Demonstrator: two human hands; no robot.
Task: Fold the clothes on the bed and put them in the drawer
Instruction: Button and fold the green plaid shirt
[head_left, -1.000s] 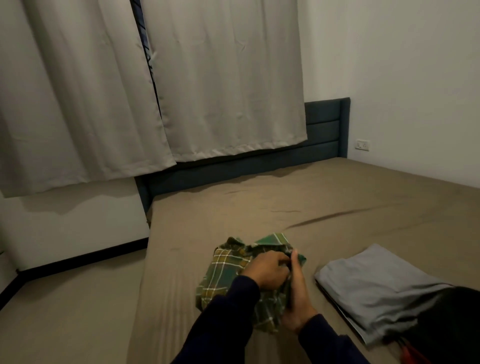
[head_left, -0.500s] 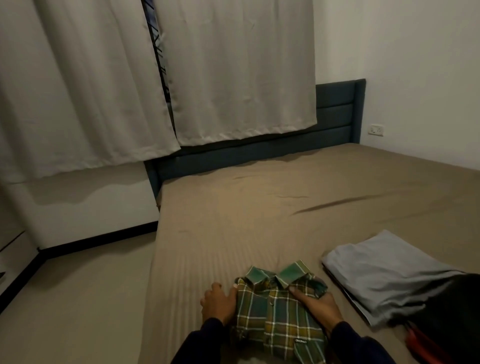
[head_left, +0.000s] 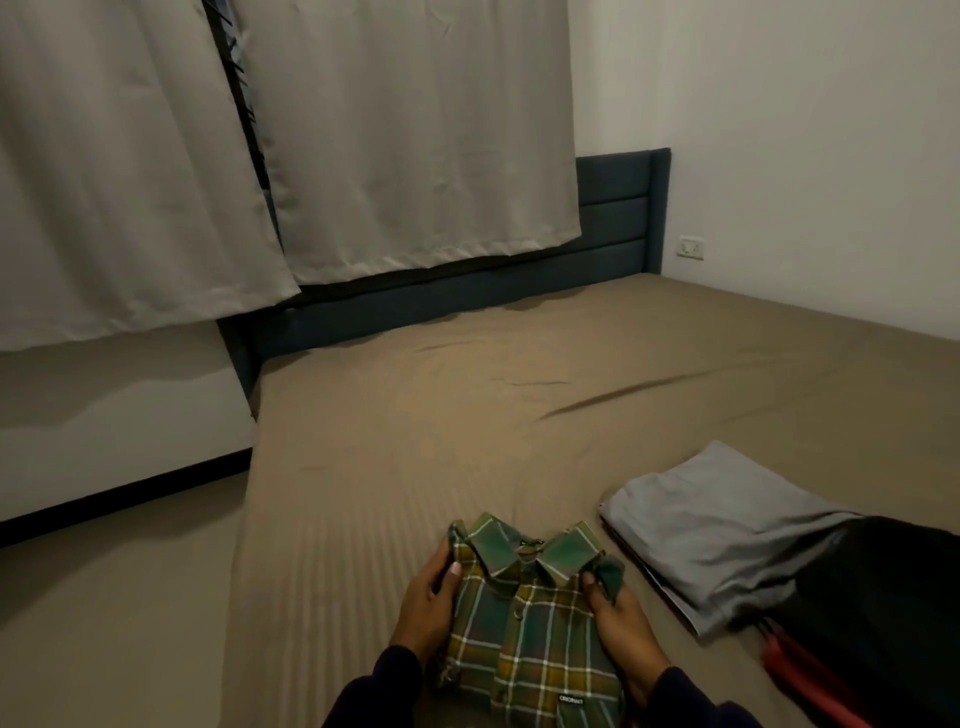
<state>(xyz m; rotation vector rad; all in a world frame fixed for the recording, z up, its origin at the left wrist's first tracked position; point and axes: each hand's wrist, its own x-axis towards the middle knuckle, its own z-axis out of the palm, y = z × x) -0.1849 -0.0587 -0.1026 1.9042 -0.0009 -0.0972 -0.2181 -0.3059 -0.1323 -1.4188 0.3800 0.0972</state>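
A folded green and yellow plaid shirt (head_left: 524, 629), collar pointing away from me, is at the near edge of the brown bed (head_left: 467, 426). My left hand (head_left: 428, 597) grips its left side, thumb on top of the cloth. My right hand (head_left: 618, 618) holds its right side, with the thumb pinching the fabric near the collar. A folded grey garment (head_left: 711, 525) lies flat on the bed to the right. No drawer is in view.
A black and red heap of cloth (head_left: 878, 623) sits at the bed's near right, partly over the grey garment. A dark blue headboard (head_left: 613, 218) and grey curtains (head_left: 389, 135) stand at the far end. Bare floor (head_left: 114, 597) runs along the bed's left side.
The plaid shirt went from a bundle held between both hands to a flat fold with collar up. Both hands now grasp its sides, thumbs on the cloth.
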